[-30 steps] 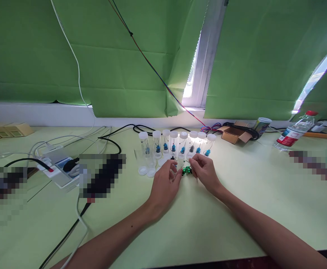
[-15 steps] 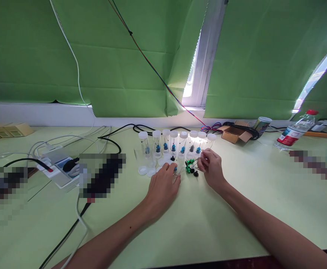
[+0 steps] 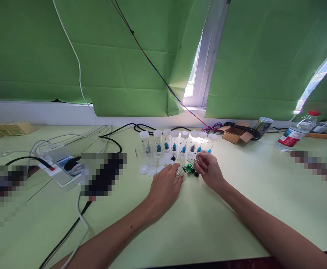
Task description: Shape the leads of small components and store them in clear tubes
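Note:
My left hand (image 3: 166,183) rests on the table with its fingers curled and thumb bent round something partly hidden, where thin silvery bits show. My right hand (image 3: 210,170) pinches a thin light-coloured pin (image 3: 195,161) above several small green pieces with black ends (image 3: 189,168). Black round pieces (image 3: 196,174) lie beside them. Behind my hands stands a row of clear tubes with white caps (image 3: 184,133), several with a small blue piece (image 3: 174,148) and a thin stem inside. Uncapped clear tubes (image 3: 140,157) stand at the row's left, near loose white caps (image 3: 143,170).
A power strip (image 3: 65,168) with cables lies on the left. Behind the tubes run black cables (image 3: 130,125) along the wall. Towards the right are an open cardboard box (image 3: 236,135), a can (image 3: 263,127) and a tilted plastic bottle with a red cap (image 3: 298,130).
My right hand has moved slightly left and down, nearer the green pieces. Silvery bits now show by my left fingers, where a blue piece showed before. The view has shifted slightly.

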The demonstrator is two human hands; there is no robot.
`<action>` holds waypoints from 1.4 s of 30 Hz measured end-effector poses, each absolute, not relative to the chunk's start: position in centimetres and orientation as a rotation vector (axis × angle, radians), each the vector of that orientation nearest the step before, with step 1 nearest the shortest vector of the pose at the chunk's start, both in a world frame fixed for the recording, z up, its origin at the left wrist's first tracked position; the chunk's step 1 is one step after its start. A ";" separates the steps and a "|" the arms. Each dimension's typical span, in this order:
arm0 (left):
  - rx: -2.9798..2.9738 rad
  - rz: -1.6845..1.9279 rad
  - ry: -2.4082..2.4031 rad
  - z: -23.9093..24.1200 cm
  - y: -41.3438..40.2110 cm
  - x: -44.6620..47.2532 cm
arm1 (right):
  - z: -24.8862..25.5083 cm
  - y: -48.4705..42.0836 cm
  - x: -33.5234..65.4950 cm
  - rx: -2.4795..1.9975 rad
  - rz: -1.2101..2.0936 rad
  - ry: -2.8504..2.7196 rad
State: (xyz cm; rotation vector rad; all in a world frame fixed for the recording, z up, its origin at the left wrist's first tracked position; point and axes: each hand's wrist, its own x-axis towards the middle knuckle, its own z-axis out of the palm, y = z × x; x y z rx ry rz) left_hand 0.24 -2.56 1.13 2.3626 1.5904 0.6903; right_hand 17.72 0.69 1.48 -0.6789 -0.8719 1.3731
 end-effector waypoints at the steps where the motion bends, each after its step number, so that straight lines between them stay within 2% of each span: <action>1: 2.355 0.704 1.588 1.1 -2.6 0.3 | 1.4 0.7 17.7 -0.688 1.371 -0.892; 13: 2.288 0.905 1.502 0.9 -2.4 0.3 | 0.9 0.5 17.3 -0.752 1.393 -1.049; 42: 2.214 0.980 1.493 0.9 -2.6 0.6 | 0.3 0.6 17.2 -0.748 1.300 -1.222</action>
